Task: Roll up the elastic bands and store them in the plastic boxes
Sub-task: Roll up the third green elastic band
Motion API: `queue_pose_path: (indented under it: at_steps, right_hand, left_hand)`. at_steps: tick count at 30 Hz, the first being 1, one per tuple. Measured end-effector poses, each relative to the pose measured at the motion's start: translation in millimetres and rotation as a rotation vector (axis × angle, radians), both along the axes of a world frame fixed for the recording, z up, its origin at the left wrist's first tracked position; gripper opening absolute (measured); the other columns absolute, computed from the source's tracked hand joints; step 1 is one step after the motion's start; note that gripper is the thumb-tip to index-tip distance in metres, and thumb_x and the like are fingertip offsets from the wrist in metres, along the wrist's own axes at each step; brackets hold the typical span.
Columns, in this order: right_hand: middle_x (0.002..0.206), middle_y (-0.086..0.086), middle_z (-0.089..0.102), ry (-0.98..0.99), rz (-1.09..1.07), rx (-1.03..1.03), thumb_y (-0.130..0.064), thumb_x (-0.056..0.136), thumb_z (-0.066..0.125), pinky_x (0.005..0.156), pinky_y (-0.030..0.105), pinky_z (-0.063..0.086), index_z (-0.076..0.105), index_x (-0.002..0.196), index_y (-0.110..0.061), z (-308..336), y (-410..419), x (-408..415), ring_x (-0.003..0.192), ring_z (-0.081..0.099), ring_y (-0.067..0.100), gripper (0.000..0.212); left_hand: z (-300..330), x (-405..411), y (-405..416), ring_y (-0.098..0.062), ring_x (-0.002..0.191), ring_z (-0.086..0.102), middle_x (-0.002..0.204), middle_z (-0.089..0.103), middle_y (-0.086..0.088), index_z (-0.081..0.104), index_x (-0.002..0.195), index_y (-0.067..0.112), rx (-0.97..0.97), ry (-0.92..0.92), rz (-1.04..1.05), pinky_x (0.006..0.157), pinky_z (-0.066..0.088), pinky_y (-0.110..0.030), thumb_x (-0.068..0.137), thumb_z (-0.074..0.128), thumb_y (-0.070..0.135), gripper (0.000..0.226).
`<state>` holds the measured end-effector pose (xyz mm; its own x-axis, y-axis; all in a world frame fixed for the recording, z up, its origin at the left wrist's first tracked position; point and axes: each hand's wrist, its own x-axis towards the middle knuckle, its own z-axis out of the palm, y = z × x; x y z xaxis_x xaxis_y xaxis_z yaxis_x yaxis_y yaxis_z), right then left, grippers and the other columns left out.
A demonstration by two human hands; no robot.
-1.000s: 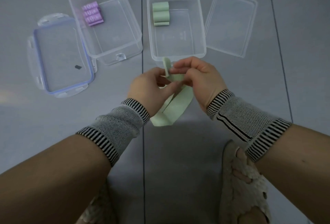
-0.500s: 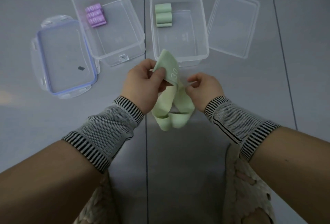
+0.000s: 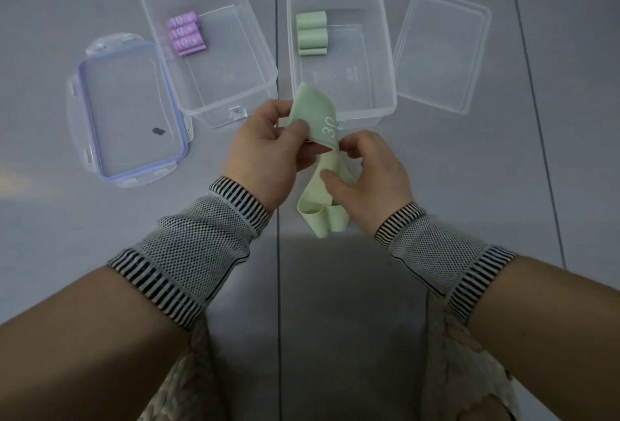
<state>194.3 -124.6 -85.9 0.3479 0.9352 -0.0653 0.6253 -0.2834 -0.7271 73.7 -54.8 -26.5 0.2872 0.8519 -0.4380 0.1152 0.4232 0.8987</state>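
Three purple rolls [image 3: 186, 33] are seen stored at the far end of the left box [image 3: 214, 95], and three green rolls [image 3: 311, 33] at the far end of the right box [image 3: 385, 51]. Both boxes are uncovered: a blue-rimmed lid [image 3: 127, 112] lies beside the left box, a clear lid [image 3: 441, 51] beside the right one. One green band [image 3: 317, 138], marked 30, is held unrolled above the floor, just in front of the right box. Its upper end is pinched by the left hand [image 3: 268, 152]; its middle is grasped by the right hand [image 3: 372, 179], and its lower loop hangs loose. This band is judged yet to be rolled and stored, and the lids yet to be fitted. No other loose bands are seen.
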Motion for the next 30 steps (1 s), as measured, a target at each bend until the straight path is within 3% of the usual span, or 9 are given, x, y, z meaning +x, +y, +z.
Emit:
queue_pose_path:
  at_steps: [3,6,10,12,16,20,25,27,30]
  right_hand:
    - [0.085,-0.006,0.060,0.016,-0.064,0.015,-0.016,0.080,0.067,0.076,0.027,0.044,0.060,0.086,-0.017,2.8,4.8,4.2,0.079,0.056,0.014,0.009]
    - [0.080,-0.004,0.062,0.041,-0.138,0.076,-0.011,0.076,0.066,0.075,0.031,0.048,0.063,0.082,-0.014,10.2,8.6,12.6,0.076,0.058,0.016,0.008]
    - [0.080,0.000,0.059,-0.188,-0.069,0.266,-0.007,0.071,0.064,0.068,0.019,0.032,0.061,0.081,-0.011,22.9,15.9,23.6,0.078,0.050,0.018,0.011]
    - [0.079,0.006,0.059,-0.306,0.007,0.322,-0.007,0.068,0.063,0.069,0.023,0.032,0.060,0.079,-0.009,21.2,18.8,23.8,0.077,0.050,0.025,0.011]
    - [0.085,0.011,0.059,-0.360,0.198,0.133,-0.012,0.066,0.071,0.074,0.039,0.050,0.062,0.080,-0.010,-9.0,8.9,8.3,0.083,0.056,0.035,0.017]
    - [0.088,0.011,0.061,-0.305,0.262,-0.055,-0.006,0.067,0.073,0.076,0.031,0.042,0.067,0.083,-0.007,-27.5,-5.0,2.1,0.087,0.057,0.035,0.017]
    - [0.108,0.007,0.061,-0.296,0.127,-0.201,-0.016,0.081,0.062,0.085,0.034,0.042,0.066,0.097,-0.012,-27.0,-3.4,17.3,0.105,0.051,0.029,0.017]
    - [0.107,0.006,0.060,-0.262,0.054,-0.220,-0.018,0.083,0.061,0.086,0.032,0.041,0.065,0.098,-0.014,-27.8,-4.0,22.0,0.104,0.051,0.027,0.016]
    - [0.099,0.005,0.061,-0.187,-0.101,-0.259,-0.022,0.083,0.062,0.080,0.030,0.041,0.063,0.088,-0.018,-32.8,-5.3,27.9,0.094,0.056,0.024,0.007]
  left_hand:
    - [0.5,-0.2,3.3,-0.021,0.078,0.070,0.081,0.071,-0.007,0.056,0.095,0.016,0.025,0.016,0.019,0.073,0.057,-0.032,0.093,0.047,0.004,0.015]
    - [-1.4,-4.5,9.1,-0.015,0.073,0.071,0.077,0.070,-0.005,0.056,0.095,0.015,0.084,0.063,0.060,0.068,0.054,-0.026,0.092,0.048,0.002,0.015]
    - [-2.3,-13.4,13.2,-0.009,0.069,0.070,0.078,0.069,-0.008,0.057,0.090,0.017,0.188,0.101,0.080,0.063,0.051,-0.020,0.090,0.052,0.001,0.017]
    - [-7.1,-18.7,12.8,-0.006,0.068,0.069,0.077,0.069,-0.005,0.057,0.090,0.018,0.218,0.135,0.078,0.060,0.049,-0.016,0.090,0.052,0.001,0.018]
    - [-38.7,-37.4,12.6,0.000,0.062,0.067,0.074,0.069,0.003,0.058,0.086,0.020,0.186,0.307,0.074,0.055,0.046,-0.011,0.090,0.051,0.001,0.020]
    - [-75.1,-59.6,15.4,0.003,0.059,0.066,0.082,0.069,-0.003,0.057,0.093,0.015,0.064,0.476,0.023,0.054,0.049,-0.011,0.091,0.049,0.002,0.016]
    - [-92.3,-66.7,13.0,-0.028,0.112,0.055,0.128,0.056,-0.009,0.051,0.128,0.015,0.128,0.923,-0.199,0.096,0.044,-0.036,0.088,0.056,0.018,0.040]
    - [-87.9,-60.3,7.3,-0.030,0.129,0.036,0.145,0.036,-0.006,0.042,0.137,0.019,0.369,1.103,-0.349,0.105,0.033,-0.041,0.087,0.055,0.021,0.052]
    - [-87.6,-39.0,-4.3,-0.028,0.135,0.024,0.153,0.025,-0.001,0.039,0.139,0.020,0.632,1.079,-0.582,0.106,0.027,-0.042,0.086,0.053,0.018,0.055]
